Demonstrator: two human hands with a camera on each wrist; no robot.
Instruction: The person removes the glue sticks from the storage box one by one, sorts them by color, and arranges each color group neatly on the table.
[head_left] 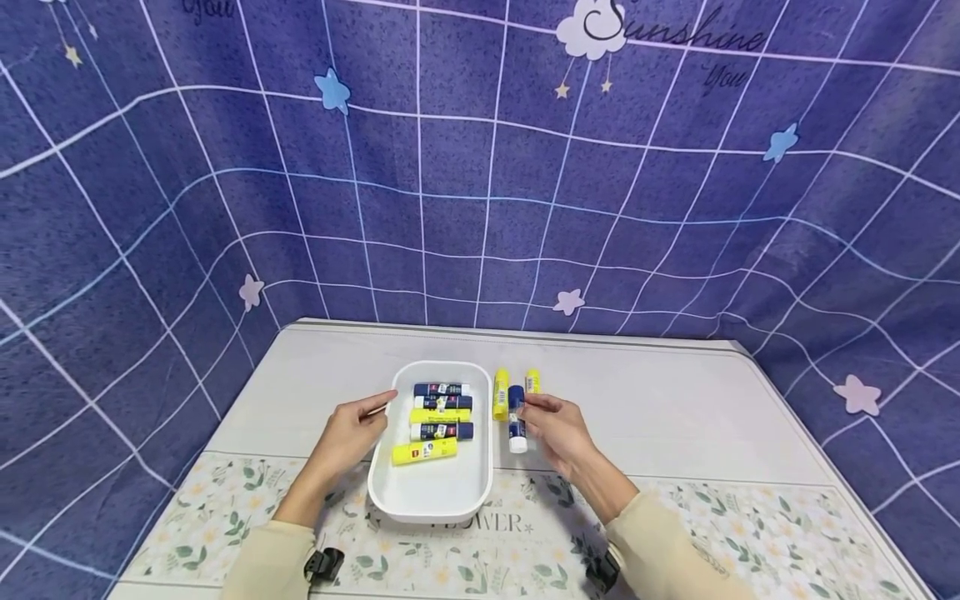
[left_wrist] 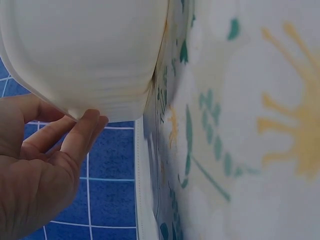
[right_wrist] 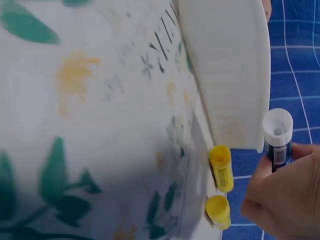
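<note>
My left hand point(head_left: 348, 433) holds the left rim of a white plastic tray point(head_left: 432, 504), its fingertips against the outer wall in the left wrist view. Inside the tray lie several glue sticks in a column, among them a yellow glue stick point(head_left: 424, 452) and a navy glue stick point(head_left: 442, 431). Just right of the tray, my right hand point(head_left: 558, 429) pinches another navy glue stick point(head_left: 517, 429) between thumb and fingers; its white end point(right_wrist: 278, 123) faces the camera in the right wrist view. Beside it are two yellow glue sticks, one point(head_left: 501, 394) by the tray, the other point(head_left: 532, 381) partly hidden behind the hand.
The tray stands on a table point(head_left: 660, 425) with a plain pale back half and a floral-printed front half. A blue curtain-like cloth point(head_left: 450, 208) with grid lines and stars hangs behind the table and at both sides.
</note>
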